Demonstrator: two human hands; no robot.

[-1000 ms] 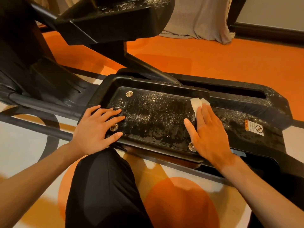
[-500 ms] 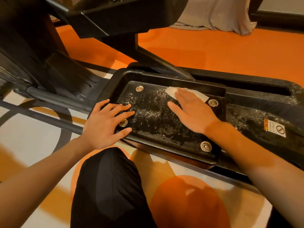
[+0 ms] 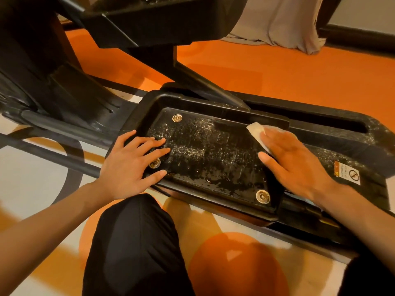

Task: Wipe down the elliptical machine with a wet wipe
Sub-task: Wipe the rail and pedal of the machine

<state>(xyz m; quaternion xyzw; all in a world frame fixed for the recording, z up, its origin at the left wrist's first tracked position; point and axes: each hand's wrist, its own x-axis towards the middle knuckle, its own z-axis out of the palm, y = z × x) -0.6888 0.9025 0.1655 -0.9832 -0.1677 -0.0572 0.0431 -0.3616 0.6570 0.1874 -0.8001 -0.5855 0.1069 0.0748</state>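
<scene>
The black foot pedal [image 3: 213, 159] of the elliptical machine lies in front of me, its tray wet and speckled, with round metal bolts at the corners. My right hand [image 3: 295, 165] lies flat with straight fingers on a white wet wipe [image 3: 255, 130], pressing it onto the pedal's far right part. A corner of the wipe sticks out beyond my fingertips. My left hand [image 3: 132, 167] rests flat with spread fingers on the pedal's left rim, covering part of it.
The machine's black frame and upper pedal arm [image 3: 149, 22] loom at the back left. A rail with a warning sticker [image 3: 348, 173] runs to the right. My black-clad knee [image 3: 136, 242] is below the pedal. Orange floor and a grey curtain [image 3: 277, 24] lie behind.
My right hand slid the wipe from the pedal's right side to its far middle, then back to the far right. The left hand stayed on the left rim.
</scene>
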